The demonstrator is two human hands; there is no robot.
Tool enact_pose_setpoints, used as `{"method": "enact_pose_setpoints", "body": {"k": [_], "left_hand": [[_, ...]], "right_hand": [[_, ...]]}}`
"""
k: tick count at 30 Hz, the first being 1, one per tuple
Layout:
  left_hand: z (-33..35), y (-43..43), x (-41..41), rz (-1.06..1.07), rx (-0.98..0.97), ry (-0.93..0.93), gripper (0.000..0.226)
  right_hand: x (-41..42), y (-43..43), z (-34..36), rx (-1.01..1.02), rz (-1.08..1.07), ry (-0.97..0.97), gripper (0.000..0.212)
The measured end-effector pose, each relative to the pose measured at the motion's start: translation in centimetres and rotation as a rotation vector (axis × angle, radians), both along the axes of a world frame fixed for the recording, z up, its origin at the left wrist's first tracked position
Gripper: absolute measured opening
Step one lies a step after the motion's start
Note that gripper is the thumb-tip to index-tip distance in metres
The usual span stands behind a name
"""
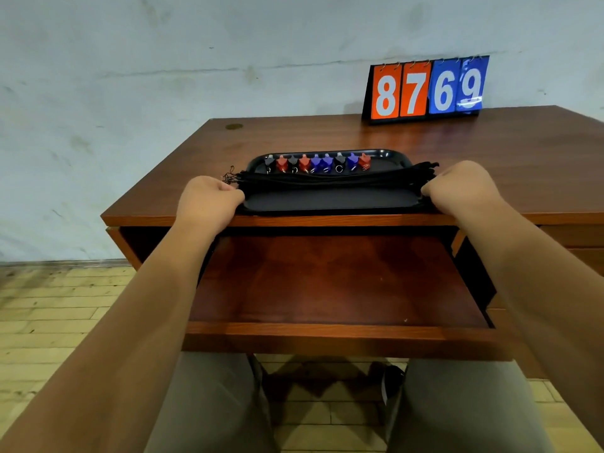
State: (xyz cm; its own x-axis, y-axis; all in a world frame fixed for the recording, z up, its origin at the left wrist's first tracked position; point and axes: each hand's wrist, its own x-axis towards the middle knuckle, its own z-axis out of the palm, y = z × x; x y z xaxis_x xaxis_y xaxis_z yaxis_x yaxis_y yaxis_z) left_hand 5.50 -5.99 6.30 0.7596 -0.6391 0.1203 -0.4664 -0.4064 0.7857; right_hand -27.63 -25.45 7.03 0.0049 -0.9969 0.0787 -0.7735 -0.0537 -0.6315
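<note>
A black tray (385, 154) lies on the wooden desk (490, 165) near its front edge. Along its far side stands a row of several small whistles (318, 162) in black, red and blue, each with a metal ring. A bundle of black cords (336, 179) stretches across the tray's middle. My left hand (209, 199) pinches the left end of the bundle at the tray's left edge. My right hand (461, 186) pinches the right end at the tray's right edge. The near part of the tray (330, 199) is bare.
A flip scoreboard (428, 89) reading 8769 stands at the desk's back right against the wall. A pull-out shelf (333, 289) extends below the desk front, above my knees. Wooden floor lies to the left.
</note>
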Motion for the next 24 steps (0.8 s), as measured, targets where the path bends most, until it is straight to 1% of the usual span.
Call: {"method": "enact_pose_setpoints", "body": {"k": [3,6,8,13,15,20,24], "left_hand": [[-0.4,1.1,-0.5,0.009,-0.085,0.083,0.011],[-0.8,2.3,-1.0,0.017,-0.165,0.131,0.017],[-0.8,3.3,-1.3,0.019,-0.225,0.166,0.013],[-1.1,6.6,-1.4,0.02,-0.366,0.232,0.008],[-1.3,8.3,-1.7,0.005,-0.402,0.256,0.01],[-1.9,12.6,-2.7,-0.025,-0.418,0.245,0.013],[-2.5,15.6,-3.8,0.003,-0.437,0.252,0.013]], "right_hand": [[-0.8,1.8,0.2,0.016,-0.003,-0.119,0.024],[-1.4,4.2,0.4,0.028,0.02,-0.267,0.038],[-1.7,6.0,0.6,0.033,0.017,-0.322,0.041],[-2.3,10.2,0.7,0.04,0.025,-0.44,0.037],[-2.8,11.6,0.3,0.028,0.038,-0.506,0.03],[-4.3,15.0,-0.7,0.006,0.052,-0.544,0.021],[-4.9,17.5,-1.2,-0.011,0.064,-0.575,0.023]]}}
